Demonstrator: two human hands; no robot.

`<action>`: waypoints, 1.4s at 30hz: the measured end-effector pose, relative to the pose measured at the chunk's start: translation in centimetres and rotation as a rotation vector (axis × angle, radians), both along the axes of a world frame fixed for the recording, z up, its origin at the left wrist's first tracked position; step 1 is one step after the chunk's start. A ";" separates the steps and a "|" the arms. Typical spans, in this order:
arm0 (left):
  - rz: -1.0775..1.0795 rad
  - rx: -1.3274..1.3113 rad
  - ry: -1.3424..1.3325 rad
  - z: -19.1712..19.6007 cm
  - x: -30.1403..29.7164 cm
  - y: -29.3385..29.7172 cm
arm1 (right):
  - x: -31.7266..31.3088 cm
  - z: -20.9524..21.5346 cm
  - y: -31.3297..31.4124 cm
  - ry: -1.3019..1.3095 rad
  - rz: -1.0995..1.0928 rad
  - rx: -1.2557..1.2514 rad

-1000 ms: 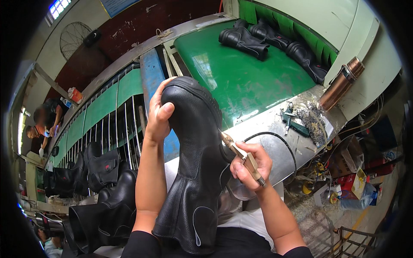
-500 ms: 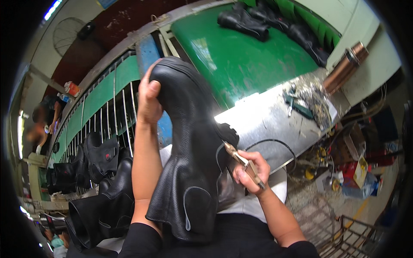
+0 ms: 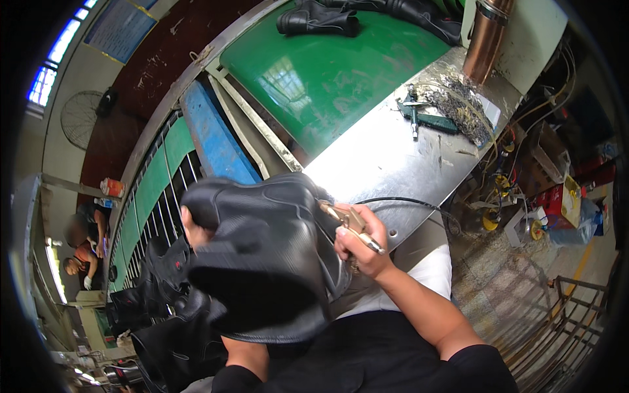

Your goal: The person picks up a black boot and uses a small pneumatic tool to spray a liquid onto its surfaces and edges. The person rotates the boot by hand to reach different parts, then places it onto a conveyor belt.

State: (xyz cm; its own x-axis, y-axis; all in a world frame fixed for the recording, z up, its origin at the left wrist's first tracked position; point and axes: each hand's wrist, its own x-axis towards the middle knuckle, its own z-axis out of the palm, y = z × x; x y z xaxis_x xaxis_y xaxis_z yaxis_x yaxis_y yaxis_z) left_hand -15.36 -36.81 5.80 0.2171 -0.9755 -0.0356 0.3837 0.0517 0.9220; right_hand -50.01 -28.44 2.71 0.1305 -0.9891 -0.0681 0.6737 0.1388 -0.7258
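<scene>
A black leather boot (image 3: 259,226) is tilted in front of me, its wide dark shaft opening facing me. My left hand (image 3: 194,230) grips the boot along its left side; most of that hand and part of the forearm are hidden behind the leather. On the boot's other side, my right hand (image 3: 367,243) is closed around a brass-coloured, pen-like tool (image 3: 350,223) with a pointed tip. That tip lies close to the boot's right edge; whether it touches, I cannot tell. Parts of the boot are smeared by motion.
A metal worktop (image 3: 386,157) bears a green-handled tool (image 3: 429,121) and a black hose (image 3: 406,200). Behind it are a green surface (image 3: 327,78) with black boots (image 3: 318,19) and a copper-coloured cylinder (image 3: 488,42). More boots (image 3: 177,340) stand left, near a barred rack (image 3: 154,177). Two people (image 3: 85,252) work far left.
The boot has swung from upright to tilted, its shaft opening now facing me. My left hand has come lower and nearer. My right hand still holds the tool, slightly further left.
</scene>
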 end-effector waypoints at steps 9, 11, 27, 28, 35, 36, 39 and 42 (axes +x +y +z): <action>0.184 0.380 -0.254 2.4 -2.3 15.2 | 2.4 -0.1 -0.6 0.164 -0.027 -0.008; 0.110 0.486 -0.303 3.7 -3.2 17.9 | 2.3 -0.3 0.3 0.171 -0.022 -0.015; -0.176 0.663 -0.002 2.7 -13.6 23.2 | 1.4 0.0 4.5 0.194 -0.015 -0.103; -0.185 0.662 0.009 2.7 -13.9 23.2 | 1.3 -0.1 4.7 0.202 -0.018 -0.113; -0.269 0.633 0.100 2.6 -16.0 22.9 | -0.7 -0.3 6.7 0.246 0.058 -0.122; -0.282 0.639 0.119 2.5 -16.3 22.9 | -0.9 -0.3 6.9 0.238 0.057 -0.114; -0.343 0.675 0.159 2.3 -17.4 22.8 | -1.8 -0.3 7.4 0.233 0.045 -0.113; -0.433 0.699 0.261 1.6 -18.1 22.6 | -3.1 0.4 8.2 0.131 0.042 0.036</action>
